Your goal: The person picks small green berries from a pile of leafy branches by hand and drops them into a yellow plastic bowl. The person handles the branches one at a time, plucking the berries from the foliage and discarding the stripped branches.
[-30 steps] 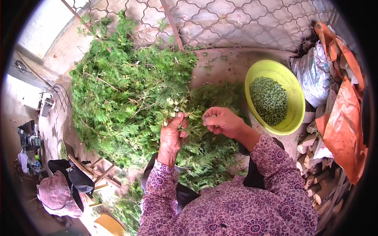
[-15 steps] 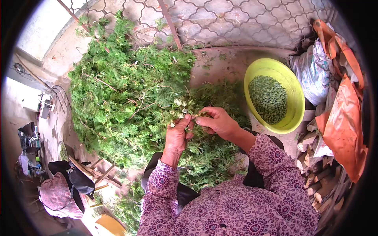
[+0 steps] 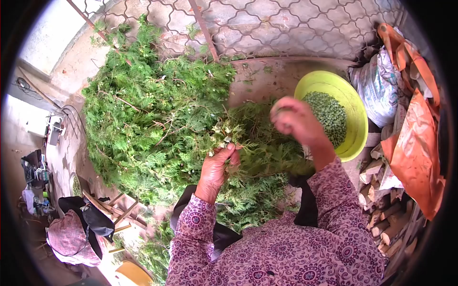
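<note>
Thumb and fingers of my left hand (image 3: 218, 164) are pinched round a green sprig (image 3: 227, 132) with pale cones, held over the heap of cut evergreen branches (image 3: 148, 119). My right hand (image 3: 298, 121) is raised and smeared by motion, beside the left rim of the yellow-green basin (image 3: 357, 114); its fingers look curled, and what they hold, if anything, cannot be made out. Many small green cones (image 3: 329, 114) lie inside the basin.
A wire mesh fence (image 3: 286, 28) runs along the back. White sacks (image 3: 377, 88), an orange sheet (image 3: 414, 157) and stacked firewood (image 3: 393, 224) stand at the right. At lower left are a wooden chair (image 3: 112, 209) and a pink cloth (image 3: 71, 236).
My right hand has left the sprig and moved up and right to the basin's edge. My left hand stays nearly in place with the sprig.
</note>
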Tool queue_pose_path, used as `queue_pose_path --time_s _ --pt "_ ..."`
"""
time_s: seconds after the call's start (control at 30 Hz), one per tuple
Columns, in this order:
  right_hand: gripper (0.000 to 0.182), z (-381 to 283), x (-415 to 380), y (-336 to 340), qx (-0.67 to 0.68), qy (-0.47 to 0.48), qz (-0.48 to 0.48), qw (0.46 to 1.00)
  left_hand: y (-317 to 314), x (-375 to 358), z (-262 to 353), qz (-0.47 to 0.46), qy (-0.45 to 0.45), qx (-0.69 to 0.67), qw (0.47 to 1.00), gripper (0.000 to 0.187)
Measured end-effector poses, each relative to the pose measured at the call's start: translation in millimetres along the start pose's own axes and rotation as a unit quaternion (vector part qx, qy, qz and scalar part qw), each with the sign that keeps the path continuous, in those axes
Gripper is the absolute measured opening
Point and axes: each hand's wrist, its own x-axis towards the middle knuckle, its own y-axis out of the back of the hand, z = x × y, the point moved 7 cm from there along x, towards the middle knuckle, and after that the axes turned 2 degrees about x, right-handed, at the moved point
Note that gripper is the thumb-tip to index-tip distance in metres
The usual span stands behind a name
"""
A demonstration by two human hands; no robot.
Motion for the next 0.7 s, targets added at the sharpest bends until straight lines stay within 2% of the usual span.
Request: queue_pose_path --time_s 0.03,0.07,0.1,0.13,0.17,0.23,0.27,0.3,0.37,0.43,0.5,0.57,0.7 --pt "0.008 -7.4 -1.4 26.7 -0.070 0.060 0.083 0.992 2.0 0.8 -1.5 0.017 0.017 -0.001 1.000 0.018" --pt "0.017 -14.7 -6.9 53.9 -0.169 0.065 0.170 0.969 4.1 1.1 -3.5 0.034 0.034 -0.002 0.999 0.015" --pt "0.025 -16.8 -13.3 85.4 -0.307 0.093 0.266 0.909 2.6 1.0 -3.3 0.034 0.034 -0.003 0.999 0.015" --pt "0.033 -16.3 -20.6 109.1 -0.436 0.119 0.352 0.819 2.4 0.2 -4.2 0.053 0.040 0.016 0.998 0.013" --pt "0.033 -9.7 -21.0 121.1 -0.438 0.119 0.353 0.818 2.7 -0.2 -5.6 0.071 0.046 0.034 0.996 0.011" --pt "0.046 -21.0 -26.1 119.1 -0.645 0.139 0.394 0.640 3.4 1.9 -10.2 0.067 0.051 0.034 0.996 0.010" --pt "0.046 -15.2 -22.8 120.7 -0.618 0.122 0.384 0.674 3.6 4.3 -12.3 0.052 0.053 0.046 0.996 0.010" --pt "0.046 -18.7 -21.6 109.1 -0.619 0.125 0.383 0.674 2.6 5.6 -13.3 0.038 0.053 0.058 0.996 0.011" --pt "0.046 -8.7 -9.8 69.9 -0.488 0.127 0.235 0.831 -2.3 4.6 -12.4 0.029 0.063 0.087 0.994 0.011" --pt "0.042 2.9 -2.3 23.8 -0.356 0.127 0.110 0.919 -0.9 5.4 -14.4 0.055 0.059 0.077 0.994 0.014" --pt "0.037 -0.3 -1.8 -16.8 -0.314 0.151 0.043 0.936 -2.3 4.3 -14.2 0.051 0.062 0.099 0.992 0.014" --pt "0.036 6.1 -1.3 -41.1 -0.338 0.184 -0.021 0.922 -2.1 3.7 -14.2 0.047 0.066 0.122 0.989 0.014" --pt "0.033 8.8 -7.2 -71.7 -0.380 0.260 -0.044 0.887 -2.4 2.6 -13.4 0.019 0.051 0.203 0.978 0.012"
